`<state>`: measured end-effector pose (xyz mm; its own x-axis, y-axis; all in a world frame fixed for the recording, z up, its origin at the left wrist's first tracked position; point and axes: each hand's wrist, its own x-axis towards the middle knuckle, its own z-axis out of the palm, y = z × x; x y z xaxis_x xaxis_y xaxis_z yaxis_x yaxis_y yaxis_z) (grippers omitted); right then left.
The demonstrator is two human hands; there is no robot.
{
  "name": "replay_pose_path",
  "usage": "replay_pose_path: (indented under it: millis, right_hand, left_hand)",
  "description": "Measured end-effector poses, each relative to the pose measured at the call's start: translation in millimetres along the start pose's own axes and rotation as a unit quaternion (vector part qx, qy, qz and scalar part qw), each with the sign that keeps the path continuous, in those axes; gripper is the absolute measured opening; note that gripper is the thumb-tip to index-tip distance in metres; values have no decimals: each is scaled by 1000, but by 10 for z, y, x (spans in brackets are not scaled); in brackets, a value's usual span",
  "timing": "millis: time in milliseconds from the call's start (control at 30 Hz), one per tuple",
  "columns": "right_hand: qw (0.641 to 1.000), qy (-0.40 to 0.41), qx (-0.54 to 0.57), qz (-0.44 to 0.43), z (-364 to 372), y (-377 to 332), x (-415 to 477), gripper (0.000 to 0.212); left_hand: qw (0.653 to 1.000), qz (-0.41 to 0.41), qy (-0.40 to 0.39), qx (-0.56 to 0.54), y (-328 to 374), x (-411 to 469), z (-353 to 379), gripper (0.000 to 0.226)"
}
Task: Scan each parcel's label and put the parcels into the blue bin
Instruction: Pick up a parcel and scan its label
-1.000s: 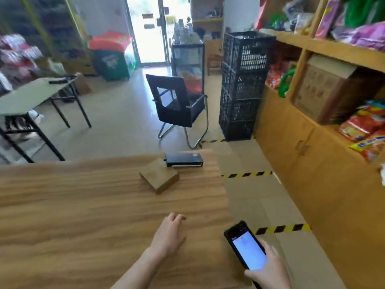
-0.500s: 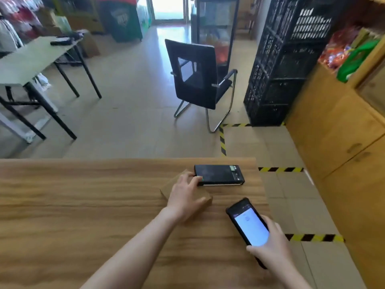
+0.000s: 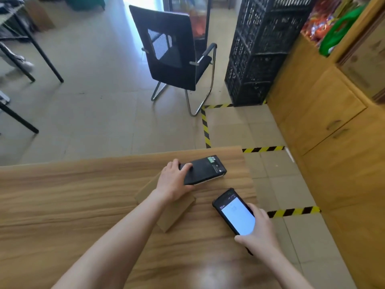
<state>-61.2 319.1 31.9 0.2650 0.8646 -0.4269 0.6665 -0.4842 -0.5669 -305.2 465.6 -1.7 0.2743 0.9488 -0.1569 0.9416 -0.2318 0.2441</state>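
left hand (image 3: 173,183) curls fingers round the black parcel (image 3: 207,171), right hand (image 3: 261,233) grips the scanner (image 3: 235,215); black crates (image 3: 260,49) stacked beyond

bright doorway backlight, floor glare, slight blur, wide-angle edge distortion

Pale beige tiled floor (image 3: 93,105), bright with daylight at the far end. Black mesh-backed office chair (image 3: 173,59) beside stacked black plastic crates (image 3: 260,49). Light wooden cabinet (image 3: 333,142) along the right. Yellow-and-black striped floor tape (image 3: 205,130) beyond the wood-grain tabletop (image 3: 62,205).
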Motion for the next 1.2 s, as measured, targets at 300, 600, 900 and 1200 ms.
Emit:
replay_pose_path:
  millis: [300,600,900,1200]
  right_hand:
    - [998,-30,14,-59,-176,180,-427,93]
    - [989,-93,-30,-113,-181,578,-1035,100]
    - [976,-155,-65,-141,-20,864,-1526,101]
    - [968,-164,-76,-174,230,682,-1722,98]
  left_hand:
    - [987,-102,15,-127,32,-1269,-52,72]
    - [940,-216,64,-257,410,-2706,350,59]
    - [930,-272,-41,-244,510,-3564,744,58]
    - [936,-291,-43,-192,370,-3752,681,58]
